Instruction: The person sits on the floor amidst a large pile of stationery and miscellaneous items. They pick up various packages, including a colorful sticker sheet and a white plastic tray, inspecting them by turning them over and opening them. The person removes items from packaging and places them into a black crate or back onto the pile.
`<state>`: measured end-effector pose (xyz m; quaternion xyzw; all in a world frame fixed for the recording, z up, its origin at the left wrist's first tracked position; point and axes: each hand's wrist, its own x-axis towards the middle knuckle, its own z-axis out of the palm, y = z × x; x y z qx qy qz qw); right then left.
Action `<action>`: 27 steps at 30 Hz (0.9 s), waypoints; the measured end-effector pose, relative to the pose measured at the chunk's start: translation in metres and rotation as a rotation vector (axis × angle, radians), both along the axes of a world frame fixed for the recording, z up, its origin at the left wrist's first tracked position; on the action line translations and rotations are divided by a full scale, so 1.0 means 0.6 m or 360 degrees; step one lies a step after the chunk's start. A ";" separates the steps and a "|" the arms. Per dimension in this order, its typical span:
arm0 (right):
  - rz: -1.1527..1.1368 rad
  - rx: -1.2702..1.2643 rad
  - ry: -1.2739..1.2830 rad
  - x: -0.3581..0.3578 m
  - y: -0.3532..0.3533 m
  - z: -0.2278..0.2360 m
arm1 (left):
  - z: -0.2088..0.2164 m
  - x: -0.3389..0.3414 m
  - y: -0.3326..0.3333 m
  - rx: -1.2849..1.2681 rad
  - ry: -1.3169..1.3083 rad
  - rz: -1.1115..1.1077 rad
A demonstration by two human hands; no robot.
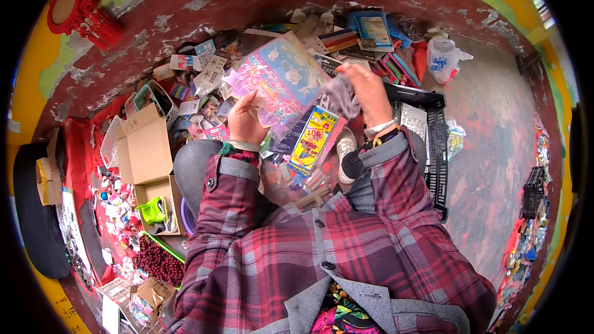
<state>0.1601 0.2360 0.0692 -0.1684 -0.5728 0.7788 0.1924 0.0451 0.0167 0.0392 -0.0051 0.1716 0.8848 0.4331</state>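
Observation:
A pastel pink and blue printed packet (291, 74) with cartoon patterns, seemingly in clear plastic, is pinched by its lower left part in my left hand (246, 122). My right hand (372, 94) grips a bunched grey cloth (341, 96), blurred by motion, close to the packet's right edge. Whether cloth and packet touch, I cannot tell. Below them, between my feet, a yellow and blue printed package (313, 139) leans over other flat items. My white shoe (346, 151) shows beside it.
A heap of cards and packets (210, 77) lies along the peeling red wall. An open cardboard box (145, 145), baskets (154, 102) and dark red beads (159, 260) are at left. To the right stand a black plastic crate (437, 148) and a white plastic bag (443, 60).

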 end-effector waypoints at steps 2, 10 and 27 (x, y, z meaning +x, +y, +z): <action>-0.0097 -0.0312 0.0127 0.000 -0.003 0.004 | 0.003 0.011 0.006 0.0082 -0.0027 -0.0040; -0.0131 0.1022 -0.0053 -0.021 -0.101 -0.037 | -0.002 0.042 0.041 0.0351 -0.0113 -0.0105; 0.0140 0.1715 0.0357 -0.010 -0.135 -0.006 | -0.006 0.052 0.056 0.0181 -0.0157 -0.0035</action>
